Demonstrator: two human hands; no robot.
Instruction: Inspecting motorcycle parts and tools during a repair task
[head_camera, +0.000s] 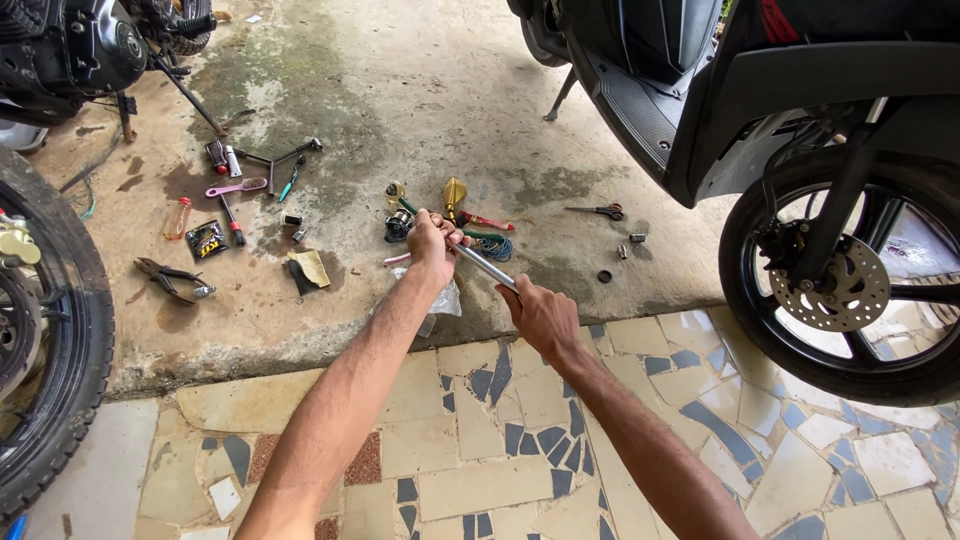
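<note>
Both my arms reach out over the floor. My left hand (432, 243) and my right hand (541, 314) grip the two ends of a shiny metal rod (484, 266), held at a slant above the ground. The left hand closes on its far upper end, the right on its near lower end. Just beyond the left hand lie a brass funnel-shaped part (454, 193), a small dark round part (398, 226) and a coil of green and blue wire (492, 244). A crumpled clear plastic bag (444, 301) lies under the rod.
A scooter's front wheel with brake disc (838, 285) stands at right, its dark body (690, 90) above. A motorcycle tyre (50, 330) fills the left edge. Scattered on the concrete: pliers (170, 278), scissors (598, 211), a pink brush (237, 187), a small bottle (177, 217), nuts (637, 238).
</note>
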